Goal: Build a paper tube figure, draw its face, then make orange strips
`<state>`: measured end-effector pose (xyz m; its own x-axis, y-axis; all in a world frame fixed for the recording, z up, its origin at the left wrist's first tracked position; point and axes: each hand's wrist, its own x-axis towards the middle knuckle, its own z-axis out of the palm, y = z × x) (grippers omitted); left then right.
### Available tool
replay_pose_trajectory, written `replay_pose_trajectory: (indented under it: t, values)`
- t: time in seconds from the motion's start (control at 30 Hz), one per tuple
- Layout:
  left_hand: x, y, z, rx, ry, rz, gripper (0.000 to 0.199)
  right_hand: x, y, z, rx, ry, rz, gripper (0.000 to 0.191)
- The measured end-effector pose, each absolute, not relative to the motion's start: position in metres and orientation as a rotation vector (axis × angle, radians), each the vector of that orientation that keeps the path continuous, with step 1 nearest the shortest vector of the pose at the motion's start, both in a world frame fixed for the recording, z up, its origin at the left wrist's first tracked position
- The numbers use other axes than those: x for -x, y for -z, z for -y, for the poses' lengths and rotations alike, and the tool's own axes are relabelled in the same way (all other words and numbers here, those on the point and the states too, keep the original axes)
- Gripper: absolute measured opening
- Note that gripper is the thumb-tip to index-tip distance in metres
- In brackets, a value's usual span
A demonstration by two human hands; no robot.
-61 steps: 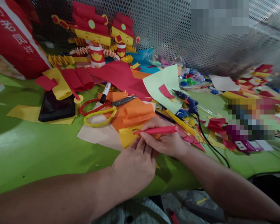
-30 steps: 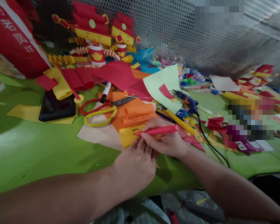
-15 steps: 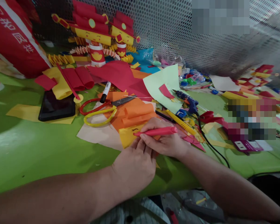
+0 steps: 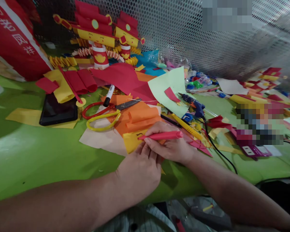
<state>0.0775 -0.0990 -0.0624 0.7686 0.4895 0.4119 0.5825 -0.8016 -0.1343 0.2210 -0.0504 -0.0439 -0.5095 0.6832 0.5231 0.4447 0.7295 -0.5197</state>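
My right hand (image 4: 174, 148) is closed around a pink felt-tip pen (image 4: 164, 135), its tip touching a yellow paper piece (image 4: 130, 141). A short dark curved line is drawn on that paper, near the pen tip. My left hand (image 4: 141, 169) grips the lower part of the yellow paper; its fingertips are partly hidden beneath my right hand. Rolled orange paper (image 4: 142, 116) lies just behind the yellow piece. To the left are scissors (image 4: 103, 119) with one red and one yellow handle, and a white marker with a black cap (image 4: 109, 95).
Two red-and-yellow paper figures (image 4: 100, 37) stand at the back. A phone (image 4: 59, 109) lies under folded red and yellow paper. On the right are a blue glue gun (image 4: 195, 104) with a black cable, a yellow cutter (image 4: 187, 126) and a purple power strip (image 4: 256, 149).
Both hands keep their places, and the pen tip stays on the yellow paper. The view has shifted very slightly.
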Motion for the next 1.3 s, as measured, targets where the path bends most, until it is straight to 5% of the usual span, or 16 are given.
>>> replay_pose_trajectory:
  t: [0.77, 1.1, 1.3]
  values:
    - [-0.077, 0.066, 0.098, 2.675, 0.539, 0.839, 0.035, -0.229, 0.046, 0.052, 0.917, -0.623, 1.861, 0.002]
    - [-0.076, 0.063, 0.097, 2.594, 0.462, 0.820, 0.032, -0.256, 0.051, 0.040, 1.142, -0.842, 1.375, 0.028]
    - [-0.084, 0.061, 0.094, 2.539, 0.441, 0.810, 0.032, -0.259, 0.049, 0.044, 1.103, -0.627, 1.659, 0.014]
